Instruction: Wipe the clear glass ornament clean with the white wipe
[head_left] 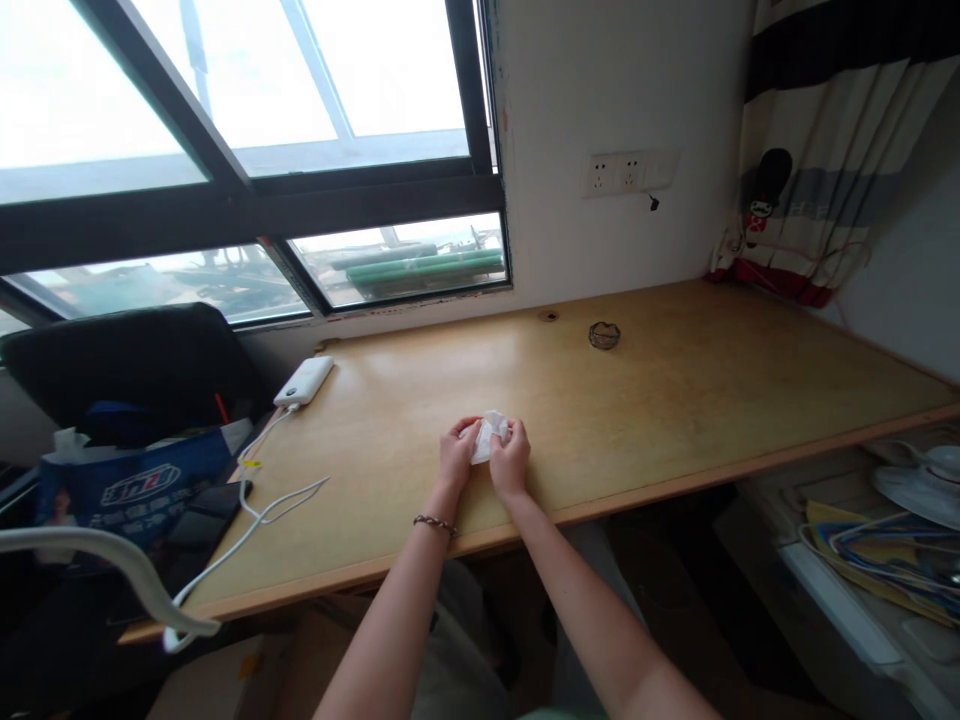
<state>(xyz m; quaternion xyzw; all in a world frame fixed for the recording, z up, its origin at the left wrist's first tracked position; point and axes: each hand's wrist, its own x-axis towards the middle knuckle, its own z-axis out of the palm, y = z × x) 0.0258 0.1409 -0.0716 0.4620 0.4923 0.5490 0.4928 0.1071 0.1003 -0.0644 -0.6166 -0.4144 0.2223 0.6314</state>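
Pinching a white tissue (489,440) between left grip (457,452) and right grip (512,456), with both closed on it, fingers curled. Held at the near side of the worktop (660,420); cannot tell whether touching it. Lying farther back: at left a white device (304,381), at right a dark round object (604,336).

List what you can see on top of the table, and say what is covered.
On the table: a white power bank, a white cable and a small round dark item. The left hand and right hand hold a tissue; what they cover cannot be seen.
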